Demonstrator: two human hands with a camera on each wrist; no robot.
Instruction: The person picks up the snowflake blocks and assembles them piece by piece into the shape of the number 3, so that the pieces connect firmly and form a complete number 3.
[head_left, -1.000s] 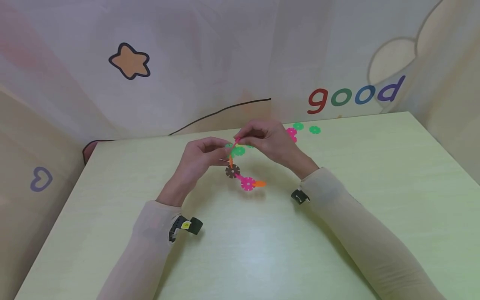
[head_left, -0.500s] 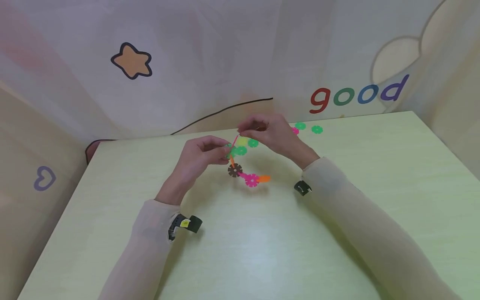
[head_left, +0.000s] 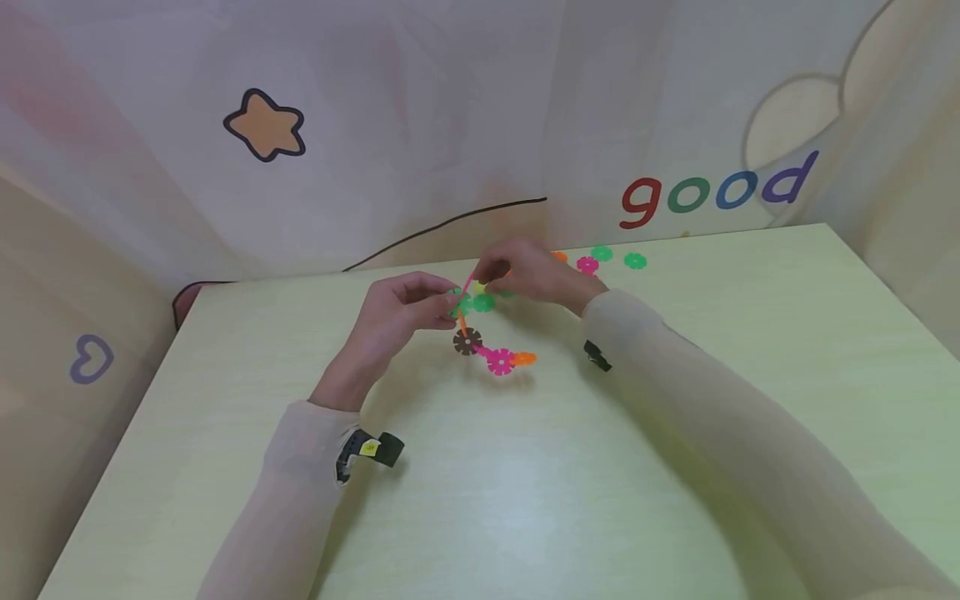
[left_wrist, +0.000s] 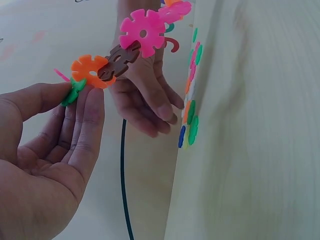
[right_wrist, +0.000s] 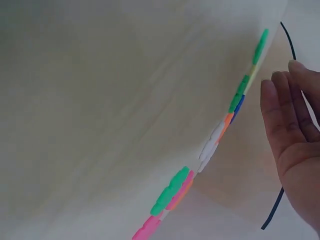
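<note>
Between its thumb and fingertips, my left hand [head_left: 390, 329] pinches the green disc [left_wrist: 75, 91] of a chain of notched plastic snowflake discs. From there the chain runs through an orange disc [left_wrist: 87, 70], a brown disc [left_wrist: 119, 62] and a pink disc [left_wrist: 142, 32] to more pink and orange at its end. A thin pink disc [head_left: 467, 285], seen edge-on, sticks up from the green one. My right hand [head_left: 528, 271] hovers over the loose discs at the back, fingers loosely bent, with nothing visible in its grasp. It partly hides those discs in the head view.
Loose discs lie along the table's back: green discs [head_left: 635, 261], a pink disc [head_left: 587, 265], an orange disc [head_left: 559, 257], white discs [right_wrist: 211, 144] and a blue disc [right_wrist: 237, 109]. Behind the pale table [head_left: 480, 500] hangs a printed curtain [head_left: 450, 108].
My right hand has let go of the thin pink disc, which stays on the chain, and has moved off it, then lower toward the loose discs. The left hand keeps its pinch nearly still.
</note>
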